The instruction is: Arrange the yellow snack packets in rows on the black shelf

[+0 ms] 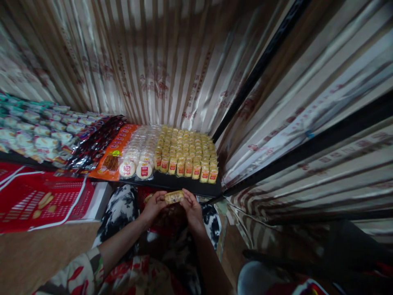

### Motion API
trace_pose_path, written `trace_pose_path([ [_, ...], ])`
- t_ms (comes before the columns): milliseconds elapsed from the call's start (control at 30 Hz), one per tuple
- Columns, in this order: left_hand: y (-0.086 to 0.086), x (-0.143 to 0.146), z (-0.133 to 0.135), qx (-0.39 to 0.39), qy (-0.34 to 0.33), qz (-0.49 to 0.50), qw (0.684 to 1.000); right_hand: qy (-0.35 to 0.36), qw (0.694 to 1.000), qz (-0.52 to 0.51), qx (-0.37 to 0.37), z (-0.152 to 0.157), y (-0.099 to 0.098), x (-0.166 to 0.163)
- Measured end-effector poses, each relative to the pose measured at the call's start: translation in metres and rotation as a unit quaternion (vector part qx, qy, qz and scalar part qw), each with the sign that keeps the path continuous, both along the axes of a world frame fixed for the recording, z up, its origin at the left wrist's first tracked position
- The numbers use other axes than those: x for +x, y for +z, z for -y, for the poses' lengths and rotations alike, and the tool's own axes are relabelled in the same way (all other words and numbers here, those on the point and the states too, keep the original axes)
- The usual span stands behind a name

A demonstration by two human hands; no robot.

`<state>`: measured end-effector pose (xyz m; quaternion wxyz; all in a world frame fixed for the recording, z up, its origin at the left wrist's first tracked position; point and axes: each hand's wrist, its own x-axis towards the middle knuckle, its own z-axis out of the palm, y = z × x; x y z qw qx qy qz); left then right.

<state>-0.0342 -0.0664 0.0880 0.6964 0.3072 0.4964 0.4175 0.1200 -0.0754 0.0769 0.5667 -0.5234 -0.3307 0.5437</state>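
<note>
While pinched endwise by left hand (155,203) and right hand (190,205), wrapped cake (174,197) is judged light, soft, crushable

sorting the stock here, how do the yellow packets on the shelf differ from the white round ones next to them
The yellow packets are small and boxy, packed in many tight rows; the white round packets are wider, flat discs in fewer rows. The yellow ones fill the shelf's right end by the curtain; the white ones sit to their left. Both carry red labels on the front row. The left hand and right hand hold one yellow packet.
</note>
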Motion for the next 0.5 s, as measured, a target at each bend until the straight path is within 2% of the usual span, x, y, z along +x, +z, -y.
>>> trace_pose_path([
  [100, -0.001, 0.001, -0.002, 0.069, -0.006, -0.065, 0.995, 0.003, 1.0, -0.017, 0.009, 0.001, 0.001, -0.002],
  [167, -0.003, 0.001, -0.002, 0.142, 0.001, -0.137, 0.98, 0.006, 0.999, -0.038, 0.012, 0.002, 0.004, -0.003],
  [233, -0.004, 0.0, -0.001, 0.237, 0.012, -0.222, 0.946, 0.015, 0.998, -0.054, 0.01, 0.004, 0.009, -0.004],
  [333, -0.004, -0.002, 0.003, 0.354, 0.027, -0.327, 0.876, 0.032, 0.999, -0.044, 0.0, 0.006, 0.02, -0.005],
  [400, -0.003, -0.003, 0.005, 0.385, 0.016, -0.369, 0.845, 0.028, 0.999, -0.045, -0.01, 0.006, 0.025, -0.006],
  [500, -0.002, -0.004, 0.008, 0.404, -0.006, -0.409, 0.819, 0.014, 0.998, -0.062, -0.02, 0.004, 0.027, -0.007],
])
